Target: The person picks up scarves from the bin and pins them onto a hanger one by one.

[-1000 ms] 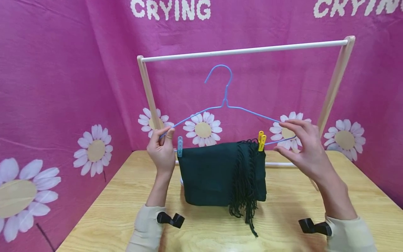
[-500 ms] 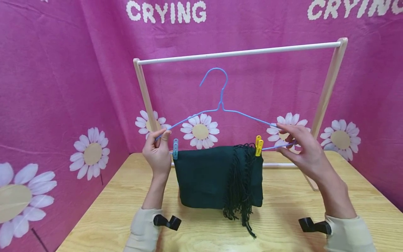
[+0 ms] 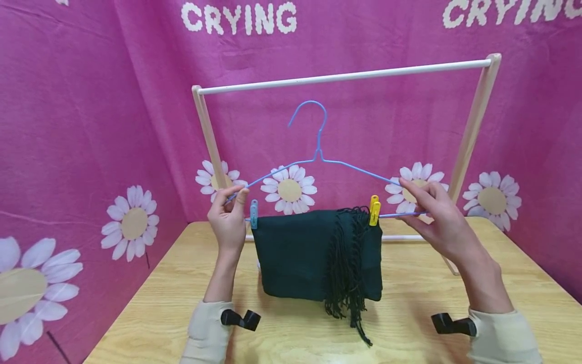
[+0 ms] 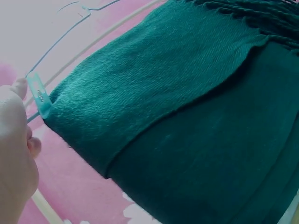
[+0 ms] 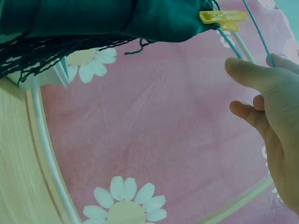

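Observation:
A blue wire clothes hanger is held up by both hands, its hook pointing upward. My left hand pinches the left arm of the hanger between thumb and fingers. At the other end, my right hand grips the corner, index finger along the upper wire and thumb at the lower bar. From that bar hangs a folded dark green scarf with its fringe dangling on the right. A blue clothespin clips the scarf's left corner; yellow clothespins clip the right one.
Behind the hanger stands a garment rack with a white rail and wooden side posts. It rests on a wood-grain table. A pink flowered curtain closes off the back and sides. Something pale is partly hidden behind the scarf.
The hanger and scarf sit slightly lower and further left in the head view, which has shifted a little. The right hand's fingers and thumb have drawn together on the hanger's corner.

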Motion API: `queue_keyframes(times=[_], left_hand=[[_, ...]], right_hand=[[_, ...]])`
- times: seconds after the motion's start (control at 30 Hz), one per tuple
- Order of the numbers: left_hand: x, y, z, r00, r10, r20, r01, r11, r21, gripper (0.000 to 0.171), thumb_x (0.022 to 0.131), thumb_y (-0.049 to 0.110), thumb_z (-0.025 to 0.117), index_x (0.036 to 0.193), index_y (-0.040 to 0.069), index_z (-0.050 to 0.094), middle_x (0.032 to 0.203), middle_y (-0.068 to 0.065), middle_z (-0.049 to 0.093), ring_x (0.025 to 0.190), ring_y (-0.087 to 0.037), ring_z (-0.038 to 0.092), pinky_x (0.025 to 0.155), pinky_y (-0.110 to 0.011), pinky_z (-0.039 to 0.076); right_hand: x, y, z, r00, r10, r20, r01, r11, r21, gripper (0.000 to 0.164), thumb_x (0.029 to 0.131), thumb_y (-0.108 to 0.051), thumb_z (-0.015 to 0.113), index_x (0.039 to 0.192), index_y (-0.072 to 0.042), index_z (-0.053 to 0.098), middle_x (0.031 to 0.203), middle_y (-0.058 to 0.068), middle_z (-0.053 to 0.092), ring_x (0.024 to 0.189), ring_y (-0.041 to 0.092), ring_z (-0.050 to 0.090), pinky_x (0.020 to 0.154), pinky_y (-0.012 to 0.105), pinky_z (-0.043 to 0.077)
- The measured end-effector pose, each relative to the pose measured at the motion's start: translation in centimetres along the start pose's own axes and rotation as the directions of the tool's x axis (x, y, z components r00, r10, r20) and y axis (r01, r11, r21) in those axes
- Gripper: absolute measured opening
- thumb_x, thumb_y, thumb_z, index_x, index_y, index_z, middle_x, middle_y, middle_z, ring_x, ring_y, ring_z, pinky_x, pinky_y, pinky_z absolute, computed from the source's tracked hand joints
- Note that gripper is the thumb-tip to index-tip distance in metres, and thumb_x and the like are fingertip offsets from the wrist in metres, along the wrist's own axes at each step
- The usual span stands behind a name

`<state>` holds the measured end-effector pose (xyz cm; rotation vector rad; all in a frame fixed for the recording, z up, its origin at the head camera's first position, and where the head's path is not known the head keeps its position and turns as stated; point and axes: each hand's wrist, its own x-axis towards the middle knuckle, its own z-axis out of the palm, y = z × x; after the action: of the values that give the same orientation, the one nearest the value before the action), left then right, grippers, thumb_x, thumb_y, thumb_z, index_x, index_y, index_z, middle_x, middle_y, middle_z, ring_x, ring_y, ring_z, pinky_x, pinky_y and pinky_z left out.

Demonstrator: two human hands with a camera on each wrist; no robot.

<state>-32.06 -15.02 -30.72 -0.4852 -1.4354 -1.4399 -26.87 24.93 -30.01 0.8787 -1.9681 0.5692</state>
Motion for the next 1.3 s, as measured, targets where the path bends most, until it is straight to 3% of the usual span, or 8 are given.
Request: queue_keyframes(times=[0.17, 0.43, 0.67, 0.8, 0.9, 1.03, 1.17, 1.3], left_hand=[[0.4, 0.3, -0.4, 0.993, -0.067, 0.097, 0.072, 0.996, -0.044, 0.022, 0.090, 0.005, 0.071, 0.111, -0.004, 0.068, 0.093, 0.006, 0.060, 0.060, -0.005, 0.051, 0.047, -0.017, 0.033], [0.7, -0.2, -1.2, 0.969, -0.173, 0.175, 0.197, 0.971, -0.134, 0.028, 0.098, 0.009, 0.062, 0.122, -0.005, 0.060, 0.099, 0.004, 0.058, 0.059, -0.008, 0.056, 0.053, -0.021, 0.053], [1.1, -2.0, -1.8, 0.966, -0.219, 0.138, 0.245, 0.947, -0.207, 0.035, 0.102, 0.016, 0.057, 0.123, -0.011, 0.056, 0.083, 0.004, 0.066, 0.056, -0.008, 0.061, 0.056, -0.023, 0.056], [1.3, -3.9, -2.7, 0.966, -0.247, 0.075, 0.251, 0.967, -0.041, 0.031, 0.101, 0.016, 0.059, 0.119, -0.010, 0.060, 0.086, 0.006, 0.063, 0.068, -0.002, 0.063, 0.062, -0.017, 0.054], [1.2, -5.3, -3.4, 0.963, -0.259, 0.076, 0.246, 0.958, 0.147, 0.029, 0.099, 0.019, 0.062, 0.118, -0.003, 0.064, 0.100, 0.002, 0.059, 0.083, -0.001, 0.059, 0.074, -0.013, 0.049], [1.2, -7.0, -4.4, 0.957, -0.261, 0.123, 0.211, 0.925, 0.317, 0.029, 0.097, 0.019, 0.065, 0.119, 0.000, 0.065, 0.109, -0.014, 0.058, 0.095, -0.014, 0.057, 0.083, -0.021, 0.044], [1.1, -8.9, -5.2, 0.953, -0.269, 0.141, 0.177, 0.868, 0.465, 0.034, 0.093, 0.015, 0.068, 0.123, 0.001, 0.061, 0.113, -0.019, 0.055, 0.102, -0.030, 0.057, 0.086, -0.034, 0.046], [1.0, -10.8, -5.8, 0.941, -0.325, 0.094, 0.235, 0.829, 0.507, 0.046, 0.091, 0.009, 0.069, 0.133, 0.003, 0.052, 0.118, -0.020, 0.051, 0.109, -0.035, 0.054, 0.092, -0.043, 0.046]], right_hand=[[-0.1, 0.0, 0.2, 0.995, 0.011, -0.096, -0.012, 1.000, -0.012, 0.071, 0.092, -0.057, 0.051, 0.136, -0.001, 0.058, 0.084, 0.011, 0.044, 0.080, 0.008, 0.040, 0.067, 0.004, 0.039], [0.3, -1.2, -0.1, 0.970, -0.019, -0.243, 0.019, 1.000, -0.001, 0.070, 0.095, -0.054, 0.054, 0.127, 0.007, 0.059, 0.075, 0.014, 0.041, 0.069, 0.002, 0.035, 0.059, 0.004, 0.029], [0.7, -1.4, -0.1, 0.943, -0.005, -0.333, 0.019, 0.999, 0.036, 0.066, 0.093, -0.051, 0.060, 0.123, 0.009, 0.061, 0.069, 0.013, 0.041, 0.072, 0.005, 0.038, 0.060, 0.005, 0.027], [0.7, -1.3, -0.2, 0.932, 0.015, -0.362, 0.020, 0.996, 0.092, 0.066, 0.091, -0.048, 0.064, 0.123, 0.010, 0.060, 0.069, 0.014, 0.041, 0.075, 0.000, 0.043, 0.059, 0.003, 0.027], [0.4, -0.8, -0.3, 0.927, 0.044, -0.372, 0.003, 0.992, 0.125, 0.068, 0.090, -0.049, 0.066, 0.125, 0.009, 0.059, 0.070, 0.015, 0.040, 0.075, -0.004, 0.044, 0.059, 0.003, 0.029], [0.0, -0.1, -0.4, 0.920, 0.076, -0.384, -0.025, 0.990, 0.136, 0.070, 0.088, -0.051, 0.068, 0.125, 0.008, 0.061, 0.070, 0.011, 0.038, 0.071, -0.001, 0.038, 0.059, 0.007, 0.028], [-0.2, 0.3, -0.7, 0.916, 0.108, -0.385, -0.057, 0.988, 0.143, 0.071, 0.086, -0.051, 0.070, 0.125, 0.008, 0.061, 0.072, 0.009, 0.037, 0.068, 0.002, 0.034, 0.058, 0.010, 0.026], [-0.4, 0.4, -1.0, 0.915, 0.153, -0.373, -0.095, 0.981, 0.169, 0.068, 0.085, -0.045, 0.072, 0.128, 0.007, 0.060, 0.076, 0.006, 0.041, 0.065, -0.002, 0.039, 0.057, 0.006, 0.033]])
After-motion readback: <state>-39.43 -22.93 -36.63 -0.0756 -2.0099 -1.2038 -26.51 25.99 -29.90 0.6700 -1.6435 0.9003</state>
